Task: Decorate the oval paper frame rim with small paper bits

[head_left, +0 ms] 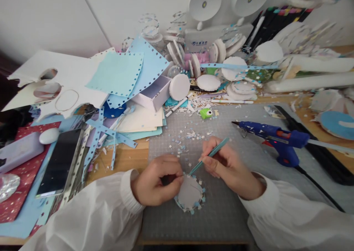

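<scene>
A round white paper disc [189, 192], rimmed with small blue and white paper shapes, sits low on the grey cutting mat [221, 221]. My left hand [159, 179] is closed, thumb and index finger pinched at the disc's upper left edge. Between the fingers of my right hand [228, 166] is a pair of teal tweezers [211, 154], slanting down so that its tips meet the top of the rim. Whether the tips grip a paper shape is too small to tell. Tiny punched paper shapes [181, 147] are scattered just above the disc.
To the right lies a blue glue gun [276, 133] with its cord, beside a long black bar [329, 159]. A green paper punch [206, 113] stands at the mat's far side. Paper sheets [116, 72], a phone [59, 164] and a lilac open box [155, 92] occupy the left; white discs crowd the back.
</scene>
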A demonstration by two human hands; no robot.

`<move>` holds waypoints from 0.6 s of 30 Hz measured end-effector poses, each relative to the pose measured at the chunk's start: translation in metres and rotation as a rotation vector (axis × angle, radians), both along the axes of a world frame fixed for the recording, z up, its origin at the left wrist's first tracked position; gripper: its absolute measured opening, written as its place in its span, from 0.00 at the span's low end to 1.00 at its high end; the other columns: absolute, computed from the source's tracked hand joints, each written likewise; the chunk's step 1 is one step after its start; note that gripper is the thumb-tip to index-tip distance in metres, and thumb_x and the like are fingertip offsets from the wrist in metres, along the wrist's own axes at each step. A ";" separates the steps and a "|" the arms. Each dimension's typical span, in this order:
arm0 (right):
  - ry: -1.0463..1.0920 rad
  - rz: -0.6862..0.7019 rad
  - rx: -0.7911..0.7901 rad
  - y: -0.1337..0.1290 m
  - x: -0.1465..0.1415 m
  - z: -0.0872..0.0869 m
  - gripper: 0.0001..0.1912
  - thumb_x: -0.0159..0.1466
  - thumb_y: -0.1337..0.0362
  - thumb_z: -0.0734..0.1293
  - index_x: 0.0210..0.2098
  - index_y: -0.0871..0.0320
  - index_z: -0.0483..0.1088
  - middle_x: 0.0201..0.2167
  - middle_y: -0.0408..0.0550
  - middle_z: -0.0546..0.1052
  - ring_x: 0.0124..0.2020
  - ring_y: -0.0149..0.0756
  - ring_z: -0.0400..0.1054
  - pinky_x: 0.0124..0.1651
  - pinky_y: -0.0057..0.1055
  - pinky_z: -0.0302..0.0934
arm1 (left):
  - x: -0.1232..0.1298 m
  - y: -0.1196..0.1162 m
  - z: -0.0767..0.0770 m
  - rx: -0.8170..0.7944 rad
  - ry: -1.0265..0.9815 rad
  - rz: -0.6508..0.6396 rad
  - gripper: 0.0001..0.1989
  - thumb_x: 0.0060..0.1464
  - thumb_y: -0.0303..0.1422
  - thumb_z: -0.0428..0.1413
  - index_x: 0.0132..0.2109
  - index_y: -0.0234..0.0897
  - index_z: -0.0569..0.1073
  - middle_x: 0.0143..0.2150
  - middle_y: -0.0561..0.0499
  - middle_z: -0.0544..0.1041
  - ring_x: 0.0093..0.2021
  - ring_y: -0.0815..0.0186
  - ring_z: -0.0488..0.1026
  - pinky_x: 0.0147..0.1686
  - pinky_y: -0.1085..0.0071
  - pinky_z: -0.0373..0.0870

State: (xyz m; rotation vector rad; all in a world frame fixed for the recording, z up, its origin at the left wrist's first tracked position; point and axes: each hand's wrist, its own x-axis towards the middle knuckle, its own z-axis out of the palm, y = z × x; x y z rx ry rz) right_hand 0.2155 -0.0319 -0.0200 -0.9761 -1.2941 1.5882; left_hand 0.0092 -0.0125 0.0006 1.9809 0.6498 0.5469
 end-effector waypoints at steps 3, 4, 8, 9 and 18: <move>0.013 -0.005 0.007 0.000 0.000 -0.001 0.08 0.64 0.59 0.62 0.33 0.55 0.59 0.21 0.35 0.57 0.18 0.23 0.50 0.19 0.24 0.43 | 0.001 0.000 -0.001 0.012 -0.023 0.008 0.11 0.53 0.26 0.47 0.23 0.35 0.61 0.20 0.52 0.62 0.24 0.69 0.59 0.26 0.71 0.55; 0.018 -0.007 0.009 -0.001 0.001 -0.002 0.08 0.64 0.59 0.62 0.33 0.55 0.59 0.22 0.35 0.57 0.18 0.23 0.50 0.19 0.24 0.43 | 0.001 0.000 -0.002 0.015 -0.029 0.010 0.11 0.53 0.26 0.47 0.23 0.35 0.61 0.20 0.53 0.62 0.24 0.69 0.58 0.26 0.71 0.55; 0.033 -0.013 0.026 -0.001 0.001 -0.003 0.07 0.64 0.60 0.63 0.33 0.55 0.60 0.24 0.36 0.59 0.18 0.22 0.50 0.19 0.25 0.43 | 0.001 0.000 -0.002 0.007 -0.030 0.011 0.11 0.53 0.26 0.47 0.23 0.35 0.61 0.20 0.53 0.61 0.24 0.70 0.58 0.25 0.72 0.55; 0.036 -0.012 0.030 -0.001 0.001 -0.003 0.07 0.64 0.60 0.63 0.33 0.55 0.60 0.24 0.36 0.59 0.18 0.21 0.50 0.19 0.25 0.43 | 0.001 0.000 -0.001 0.004 -0.029 0.015 0.11 0.53 0.26 0.47 0.23 0.35 0.60 0.20 0.53 0.61 0.24 0.70 0.58 0.25 0.72 0.55; 0.015 -0.037 0.086 0.003 0.000 -0.002 0.06 0.63 0.61 0.64 0.33 0.55 0.61 0.26 0.38 0.59 0.20 0.22 0.54 0.20 0.24 0.47 | -0.001 0.000 -0.002 -0.012 -0.049 0.045 0.12 0.53 0.27 0.48 0.22 0.35 0.60 0.20 0.54 0.59 0.22 0.71 0.57 0.23 0.73 0.54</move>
